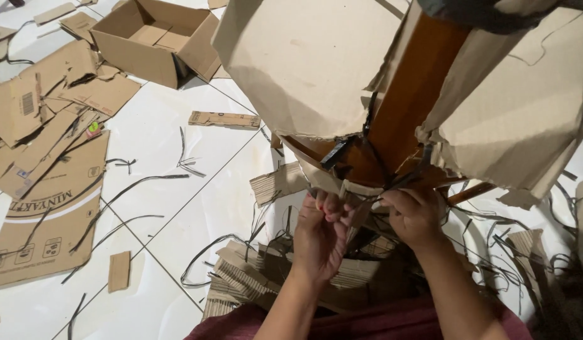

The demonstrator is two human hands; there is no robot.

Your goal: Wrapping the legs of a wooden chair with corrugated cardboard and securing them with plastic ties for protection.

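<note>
White floor tiles (178, 208) run under a mess of torn cardboard — flattened sheets (49, 208) at the left, an open box (154, 39) further back, black strap offcuts (124, 189) curling everywhere. Close in, a wooden furniture piece (411, 94) stands half wrapped in ripped cardboard wrapping (304, 63). The left hand (319, 236) pinches a torn flap at its lower edge, its grip narrow — the right hand (414, 217) is curled tight on black strapping (392, 182) beside it.

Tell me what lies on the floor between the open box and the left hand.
Head view: white tiles, a flat cardboard strip and loose black straps lie between open box and left hand.
</note>
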